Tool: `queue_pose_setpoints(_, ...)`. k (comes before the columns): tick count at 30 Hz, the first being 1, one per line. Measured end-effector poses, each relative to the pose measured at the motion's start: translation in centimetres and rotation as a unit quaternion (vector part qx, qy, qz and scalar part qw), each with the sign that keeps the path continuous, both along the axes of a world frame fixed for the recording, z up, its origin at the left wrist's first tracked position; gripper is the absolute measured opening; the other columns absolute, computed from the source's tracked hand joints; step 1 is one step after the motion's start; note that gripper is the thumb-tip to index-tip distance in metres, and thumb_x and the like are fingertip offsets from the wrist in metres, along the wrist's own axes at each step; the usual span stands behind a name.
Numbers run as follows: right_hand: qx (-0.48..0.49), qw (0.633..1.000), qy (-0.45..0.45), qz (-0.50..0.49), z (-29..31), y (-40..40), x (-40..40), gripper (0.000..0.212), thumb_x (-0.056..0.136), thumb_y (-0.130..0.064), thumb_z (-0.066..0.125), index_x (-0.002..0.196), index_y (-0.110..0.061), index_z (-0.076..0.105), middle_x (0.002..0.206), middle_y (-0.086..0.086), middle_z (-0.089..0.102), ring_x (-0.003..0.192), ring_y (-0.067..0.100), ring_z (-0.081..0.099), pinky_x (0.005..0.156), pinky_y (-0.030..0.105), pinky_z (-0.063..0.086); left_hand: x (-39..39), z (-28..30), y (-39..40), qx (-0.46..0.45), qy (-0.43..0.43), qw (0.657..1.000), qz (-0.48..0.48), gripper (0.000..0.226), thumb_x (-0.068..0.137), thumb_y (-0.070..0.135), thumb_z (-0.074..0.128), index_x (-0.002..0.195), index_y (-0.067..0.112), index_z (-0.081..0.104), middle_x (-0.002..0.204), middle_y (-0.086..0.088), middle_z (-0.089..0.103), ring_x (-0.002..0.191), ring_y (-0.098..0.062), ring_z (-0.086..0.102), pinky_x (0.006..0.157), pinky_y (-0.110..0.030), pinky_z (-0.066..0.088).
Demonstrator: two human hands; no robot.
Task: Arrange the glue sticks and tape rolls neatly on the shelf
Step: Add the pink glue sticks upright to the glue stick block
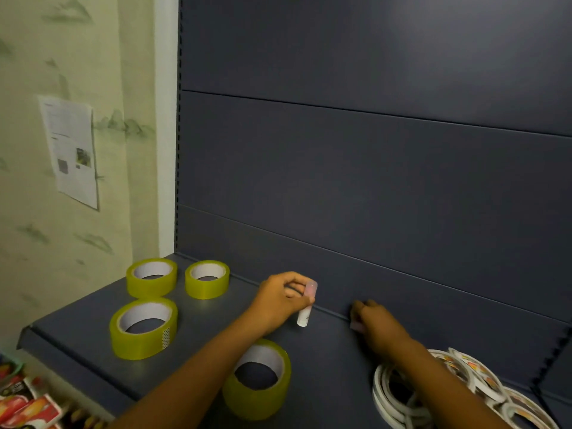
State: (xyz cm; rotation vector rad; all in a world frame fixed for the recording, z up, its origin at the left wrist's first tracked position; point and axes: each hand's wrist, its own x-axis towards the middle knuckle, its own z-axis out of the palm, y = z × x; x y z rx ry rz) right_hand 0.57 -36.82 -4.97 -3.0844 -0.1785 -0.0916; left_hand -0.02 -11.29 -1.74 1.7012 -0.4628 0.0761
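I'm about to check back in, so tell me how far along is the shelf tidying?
Partly done. Three yellow tape rolls lie flat in a group at the shelf's left end. The left hand holds a glue stick near the back panel; the right hand grips something small, unclear. A fourth yellow roll and the piled white rolls remain.

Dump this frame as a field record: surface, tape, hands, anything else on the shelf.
surface: dark grey metal shelf
yellow tape rolls: four wide translucent rolls lying flat, e.g., one partly behind the left forearm
left hand: grip closed on a white glue stick with pink cap, tilted, near the back panel
right hand: by the back panel, on a small pale object, identity unclear
other: heap of thin white tape rolls, front right
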Motion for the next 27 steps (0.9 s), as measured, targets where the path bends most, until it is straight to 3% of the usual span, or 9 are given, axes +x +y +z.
queue_pose_setpoints(6,0.049,0.999,-0.003,0.013,-0.2,0.4,-0.5,0.009,0.097,-0.026,0.055,0.100,-0.018,0.052,0.106,0.006,0.054,0.092,0.024,0.055,0.083,0.038,0.048,-0.2,-0.4,-0.6,0.006,0.002,1.000,-0.015,0.019,0.080,0.004,0.075,0.097,0.012,0.070,0.080,0.006,0.068,0.069,-0.002,0.066,0.067,-0.016,0.050)
queue_pose_setpoints(12,0.158,0.984,-0.080,0.028,1.7,1.7,-2.4,0.013,0.092,-0.022,0.061,0.094,-0.030,0.051,0.098,-0.001,0.058,0.085,0.020,0.059,0.078,0.039,0.052,-2.5,1.2,-0.7,0.000,-0.008,1.000,0.000,0.016,0.082,0.006,0.074,0.096,0.013,0.070,0.078,0.007,0.068,0.066,0.000,0.065,0.067,-0.013,0.048)
queue_pose_setpoints(15,0.253,0.959,-0.121,0.035,4.0,1.7,-4.6,0.011,0.094,-0.033,0.062,0.098,-0.027,0.054,0.086,-0.001,0.065,0.073,0.016,0.063,0.065,0.029,0.053,-4.0,2.7,-0.9,0.006,-0.026,1.000,0.015,0.020,0.082,0.005,0.073,0.100,0.012,0.071,0.084,0.003,0.070,0.070,-0.003,0.065,0.069,-0.013,0.048)
queue_pose_setpoints(18,0.348,0.924,-0.158,0.022,6.0,1.3,-7.5,0.012,0.091,-0.023,0.067,0.098,-0.025,0.057,0.081,0.003,0.068,0.073,0.018,0.066,0.057,0.020,0.051,-6.2,3.9,-1.6,0.007,-0.039,0.999,0.014,0.022,0.082,0.003,0.072,0.101,0.015,0.070,0.085,0.002,0.070,0.071,-0.003,0.066,0.067,-0.013,0.049)
queue_pose_setpoints(22,0.416,0.886,-0.204,0.001,7.3,-0.8,-12.3,0.019,0.089,-0.014,0.068,0.102,-0.024,0.059,0.089,0.002,0.066,0.079,0.020,0.065,0.067,0.030,0.053,-10.3,4.3,-4.1,0.007,-0.051,0.999,0.000,0.024,0.082,0.003,0.071,0.099,0.020,0.070,0.086,0.001,0.071,0.077,-0.007,0.067,0.074,-0.020,0.054)
queue_pose_setpoints(27,0.428,0.865,-0.264,-0.003,7.9,-5.5,-20.1,0.015,0.093,-0.023,0.066,0.104,-0.027,0.056,0.091,-0.005,0.064,0.077,0.012,0.062,0.067,0.027,0.052,-16.0,4.7,-8.9,0.012,-0.075,0.997,-0.016,0.029,0.082,0.007,0.073,0.091,0.034,0.069,0.085,0.004,0.070,0.078,-0.010,0.066,0.075,-0.026,0.054)
